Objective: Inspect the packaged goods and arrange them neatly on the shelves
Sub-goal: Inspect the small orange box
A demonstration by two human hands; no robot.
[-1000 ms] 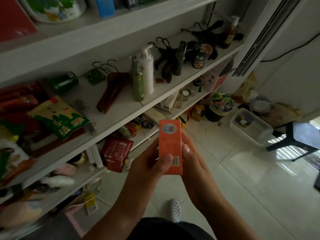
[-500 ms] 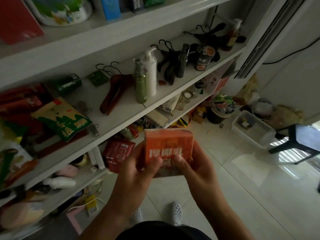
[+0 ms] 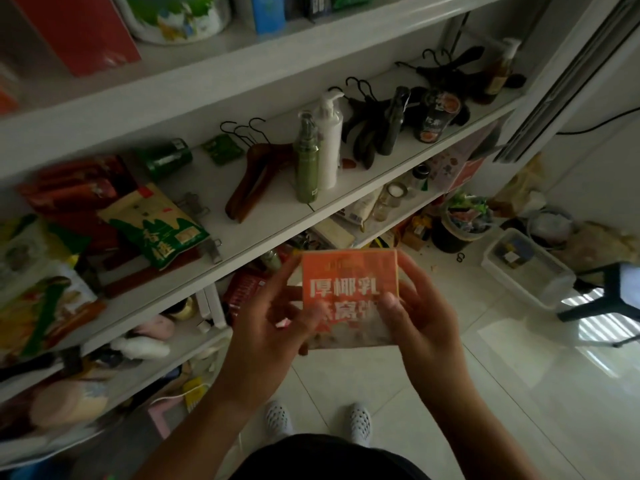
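Note:
An orange carton [image 3: 349, 271] with large white characters on its broad face is held in front of me, in front of the white shelving unit [image 3: 277, 233]. My left hand [image 3: 266, 334] grips its left side with the thumb across the lower front. My right hand [image 3: 420, 317] grips the right side, thumb on the front face. On the middle shelf to the left lie a green and yellow snack bag [image 3: 156, 226] and red packets [image 3: 69, 192].
The middle shelf also carries wooden hangers [image 3: 252, 181], a green bottle [image 3: 306, 164], a white pump bottle [image 3: 329, 143] and black hangers [image 3: 367, 129]. A clear plastic bin [image 3: 526, 268], a dark bucket [image 3: 457, 226] and a black stool [image 3: 609, 289] stand on the tiled floor at right.
The carton was turned in both hands from its narrow side, held upright, to its broad printed face towards me. The view has tilted slightly downward.

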